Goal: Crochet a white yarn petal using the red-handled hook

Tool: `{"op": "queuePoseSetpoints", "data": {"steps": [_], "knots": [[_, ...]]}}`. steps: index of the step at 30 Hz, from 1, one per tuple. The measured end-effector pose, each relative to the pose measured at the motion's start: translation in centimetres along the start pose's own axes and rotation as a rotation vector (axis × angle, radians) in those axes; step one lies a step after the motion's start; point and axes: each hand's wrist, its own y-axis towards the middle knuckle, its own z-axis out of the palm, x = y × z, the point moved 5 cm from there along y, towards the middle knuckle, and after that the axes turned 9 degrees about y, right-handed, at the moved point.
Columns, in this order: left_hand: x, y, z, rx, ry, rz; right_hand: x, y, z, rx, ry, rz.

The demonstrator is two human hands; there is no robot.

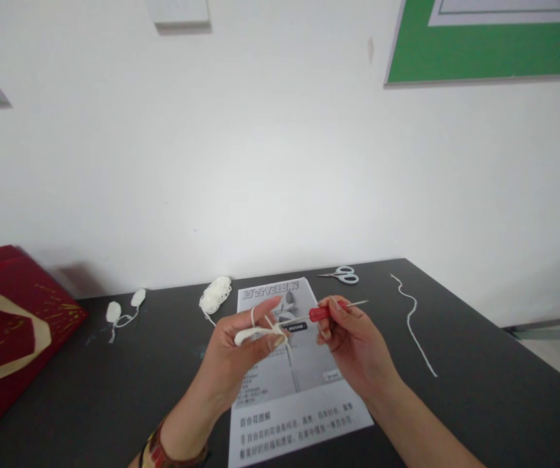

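From where I stand, the crochet hook (319, 314) lies almost level in the air above the printed sheet (304, 426), its long axis running left to right, the working end pointing left and dipping slightly. The right hand (353, 335) pinches its red grip between thumb and fingers. The left hand (229, 354) pinches the white crochet piece (252, 334) between thumb and fingers, a strand looped over its forefinger; the piece stretches sideways, meeting the hook's end. Both hands cover part of the sheet's picture. Beyond it, scissors (347, 274) point their blades left, and a yarn ball (216, 295) sits near the wall. Two white ovals (113, 312) and a red bag (60, 309) are further left; a loose length of yarn (410, 315) wavers along the right.
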Motion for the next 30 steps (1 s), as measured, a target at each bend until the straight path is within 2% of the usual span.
{"op": "queuePoseSetpoints", "data": {"steps": [7,19,30], "knots": [[-0.3,-0.3,0.4,0.100,-0.102,-0.090,0.6,-0.2,-0.1,0.080,-0.079,-0.052],[-0.4,-0.9,0.7,0.240,-0.175,-0.114,1.4,-0.5,1.0,0.254,-0.130,-0.124],[-0.4,-0.9,1.0,0.330,-0.276,-0.164,1.7,-0.7,1.3,0.304,-0.184,-0.168]]}}
